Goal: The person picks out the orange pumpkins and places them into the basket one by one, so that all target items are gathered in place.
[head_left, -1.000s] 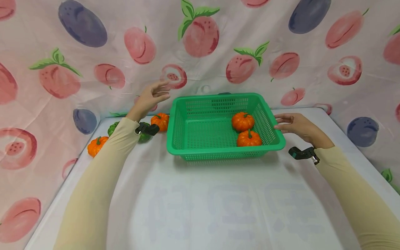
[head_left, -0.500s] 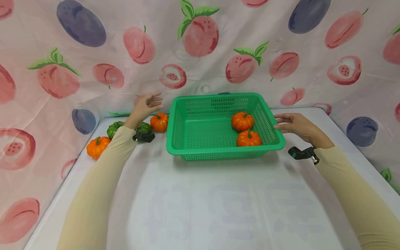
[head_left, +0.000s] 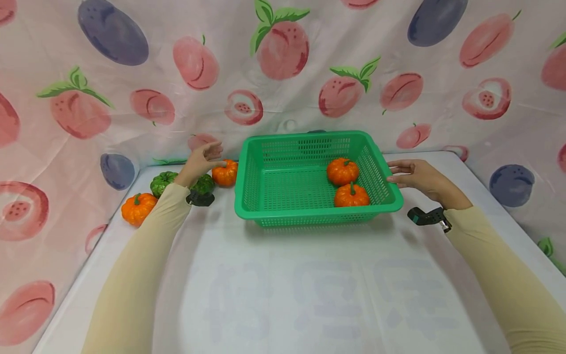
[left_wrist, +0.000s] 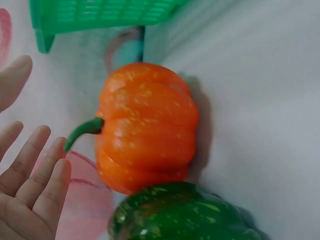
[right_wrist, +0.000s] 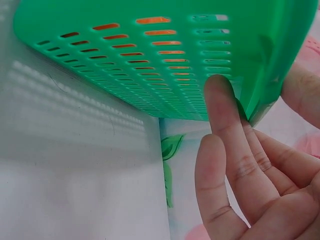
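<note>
My left hand (head_left: 199, 164) hovers near the back left with fingers spread and holds nothing. In the left wrist view its fingertips come close to the green stem of an orange mini pumpkin (left_wrist: 147, 130). A green mini pumpkin (left_wrist: 185, 215) sits beside that one. On the right, my right hand (head_left: 420, 178) holds the rim of a green plastic basket (head_left: 305, 215), thumb at the rim and fingers beneath it against the slotted wall (right_wrist: 125, 45). Two orange mini pumpkins (head_left: 343, 171) lie inside the basket, at its right side.
Another orange pumpkin (head_left: 139, 209) lies farther left, with a second green pumpkin (head_left: 162, 183) behind it. All stand on a white-covered table (head_left: 283, 285). A fruit-print cloth (head_left: 292, 108) hangs behind and along the sides.
My left hand has come down and slightly left from above the basket's left corner, lowering toward the orange pumpkin there. My right hand and the basket have stayed in place.
</note>
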A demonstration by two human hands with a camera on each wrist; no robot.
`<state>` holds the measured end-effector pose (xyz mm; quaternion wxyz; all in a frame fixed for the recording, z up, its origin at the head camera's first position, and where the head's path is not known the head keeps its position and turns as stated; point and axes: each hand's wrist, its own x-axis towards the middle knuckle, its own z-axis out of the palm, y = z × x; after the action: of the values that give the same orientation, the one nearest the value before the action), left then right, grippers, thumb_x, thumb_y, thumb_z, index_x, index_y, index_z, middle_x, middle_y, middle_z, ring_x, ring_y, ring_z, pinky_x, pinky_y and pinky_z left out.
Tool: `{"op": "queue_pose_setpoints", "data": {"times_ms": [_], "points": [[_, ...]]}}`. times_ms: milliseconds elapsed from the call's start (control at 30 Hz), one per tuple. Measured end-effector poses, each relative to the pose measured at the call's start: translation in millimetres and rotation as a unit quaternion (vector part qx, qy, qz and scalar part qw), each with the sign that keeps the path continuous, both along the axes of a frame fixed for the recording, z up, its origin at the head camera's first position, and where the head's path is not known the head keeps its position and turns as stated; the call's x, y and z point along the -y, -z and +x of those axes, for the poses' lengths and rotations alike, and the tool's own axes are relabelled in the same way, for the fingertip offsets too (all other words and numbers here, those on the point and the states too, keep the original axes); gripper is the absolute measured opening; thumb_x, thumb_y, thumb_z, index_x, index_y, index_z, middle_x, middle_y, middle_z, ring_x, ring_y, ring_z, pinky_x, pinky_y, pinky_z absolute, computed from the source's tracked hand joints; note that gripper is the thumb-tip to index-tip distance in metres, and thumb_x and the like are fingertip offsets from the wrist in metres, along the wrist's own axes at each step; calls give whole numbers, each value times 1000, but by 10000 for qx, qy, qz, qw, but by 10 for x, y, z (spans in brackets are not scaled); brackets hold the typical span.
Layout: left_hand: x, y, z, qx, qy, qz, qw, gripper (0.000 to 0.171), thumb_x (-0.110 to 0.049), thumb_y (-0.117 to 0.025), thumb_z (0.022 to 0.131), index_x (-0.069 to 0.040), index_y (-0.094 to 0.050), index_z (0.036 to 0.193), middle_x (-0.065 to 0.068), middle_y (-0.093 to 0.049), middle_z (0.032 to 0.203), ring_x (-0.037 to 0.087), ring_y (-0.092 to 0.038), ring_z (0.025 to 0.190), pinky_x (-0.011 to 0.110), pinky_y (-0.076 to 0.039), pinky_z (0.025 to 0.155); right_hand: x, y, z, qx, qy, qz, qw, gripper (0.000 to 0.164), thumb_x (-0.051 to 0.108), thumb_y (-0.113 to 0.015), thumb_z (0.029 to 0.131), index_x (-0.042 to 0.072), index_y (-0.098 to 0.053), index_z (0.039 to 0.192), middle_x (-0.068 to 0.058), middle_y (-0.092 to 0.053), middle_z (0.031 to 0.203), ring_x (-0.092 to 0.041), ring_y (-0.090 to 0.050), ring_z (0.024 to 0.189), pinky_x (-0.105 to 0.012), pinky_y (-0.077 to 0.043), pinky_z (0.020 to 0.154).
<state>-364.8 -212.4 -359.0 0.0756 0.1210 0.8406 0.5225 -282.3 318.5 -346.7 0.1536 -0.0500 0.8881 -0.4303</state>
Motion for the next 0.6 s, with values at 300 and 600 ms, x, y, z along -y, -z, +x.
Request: {"op": "queue_pose_setpoints", "data": {"times_ms": [300, 600], "points": [[39, 75, -73, 99, -55, -216, 9997, 70, -2, -62, 88, -3, -25, 148, 23, -30, 151, 39, -31, 138, 50, -35, 110, 1, 7, -5, 8, -10, -10, 10000, 69, 29, -60, 92, -4, -29, 145, -29, -38, 142, 11, -55, 85, -20, -55, 83], [-3, 108, -134, 97, 23, -458, 9989, 72, 1, -63, 87, 0, -24, 148, 27, -32, 148, 41, -34, 135, 50, -34, 110, 3, -3, 5, 12, 13, -33, 10000, 68, 28, -59, 93, -4, -30, 144, -29, -39, 140, 10, -55, 85, -19, -54, 83]]}}
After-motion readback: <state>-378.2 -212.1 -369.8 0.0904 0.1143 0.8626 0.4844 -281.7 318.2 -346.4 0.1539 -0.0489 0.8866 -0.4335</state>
